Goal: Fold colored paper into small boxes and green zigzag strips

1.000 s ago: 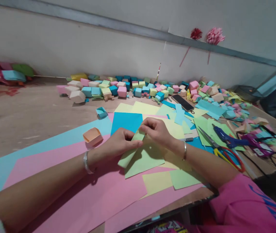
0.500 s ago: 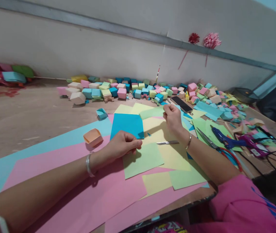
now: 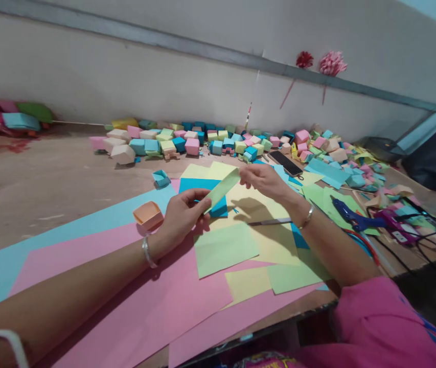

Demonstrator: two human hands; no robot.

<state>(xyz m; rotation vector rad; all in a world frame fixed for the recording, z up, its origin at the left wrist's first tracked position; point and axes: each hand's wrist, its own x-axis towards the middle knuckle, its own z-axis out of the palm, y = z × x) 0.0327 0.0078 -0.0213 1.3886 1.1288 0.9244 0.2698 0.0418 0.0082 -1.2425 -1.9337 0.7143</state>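
A light green paper strip (image 3: 223,189) slants between my two hands, above the blue sheet (image 3: 221,205). My left hand (image 3: 187,210) pinches its lower end between thumb and fingers. At the upper end, my right hand (image 3: 261,181) has its fingertips closed on the strip's tip. Beneath the hands lie a light green sheet (image 3: 226,249) and yellow sheets (image 3: 275,249). A thin metal blade tool (image 3: 269,222) rests on the yellow paper below my right hand. To the left of my left hand sits a small open peach paper box (image 3: 148,216).
Several coloured paper boxes (image 3: 192,147) line the wall. A small blue open box (image 3: 161,178) stands behind the peach one. A phone (image 3: 285,163) lies beyond my right hand. On the right are a blue glue gun (image 3: 356,215), red-handled scissors (image 3: 369,249) and black cables (image 3: 428,249).
My right hand has brought the green strip left and turned it to a slant. My left hand has risen and taken hold of its lower end.
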